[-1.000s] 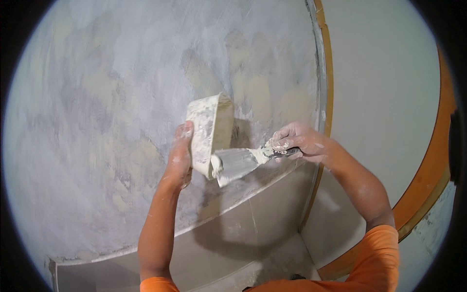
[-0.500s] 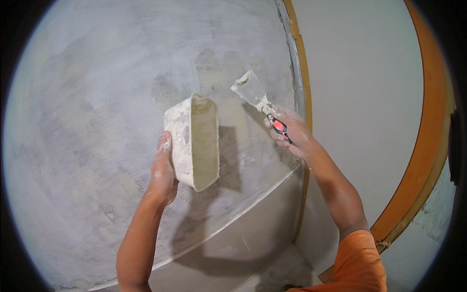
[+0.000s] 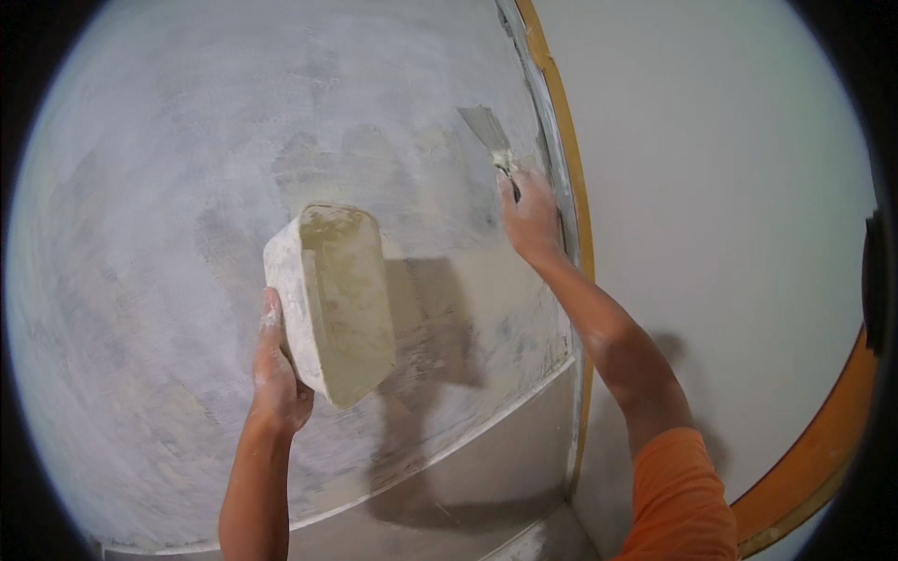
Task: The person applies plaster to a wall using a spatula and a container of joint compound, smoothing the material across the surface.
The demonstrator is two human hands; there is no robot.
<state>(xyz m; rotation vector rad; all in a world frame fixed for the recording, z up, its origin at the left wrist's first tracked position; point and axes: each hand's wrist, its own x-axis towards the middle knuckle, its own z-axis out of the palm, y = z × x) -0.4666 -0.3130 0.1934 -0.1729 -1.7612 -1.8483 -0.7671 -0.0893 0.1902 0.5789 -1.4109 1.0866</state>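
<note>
My left hand is closed around the back of a whitish, plaster-crusted mud pan, tilted so its hollow side faces right. Pale residue coats the pan's inside. My right hand grips the dark handle of a putty knife, whose blade points up and to the left over the wall. White compound clings to the base of the blade. Blade and wall look very close or touching. In front of me the wall is patchy grey and white with smeared plaster. Both hands carry white smudges.
A yellowish wooden strip runs down the wall's right edge, beside a rough dark gap. Right of it stands a smooth grey panel. A pale ledge crosses below the plastered area. An orange-brown curved trim is at the lower right.
My right hand has moved up with the putty knife, and its blade has turned flatter to the wall. The mud pan has shifted left and down, showing more of its inside.
</note>
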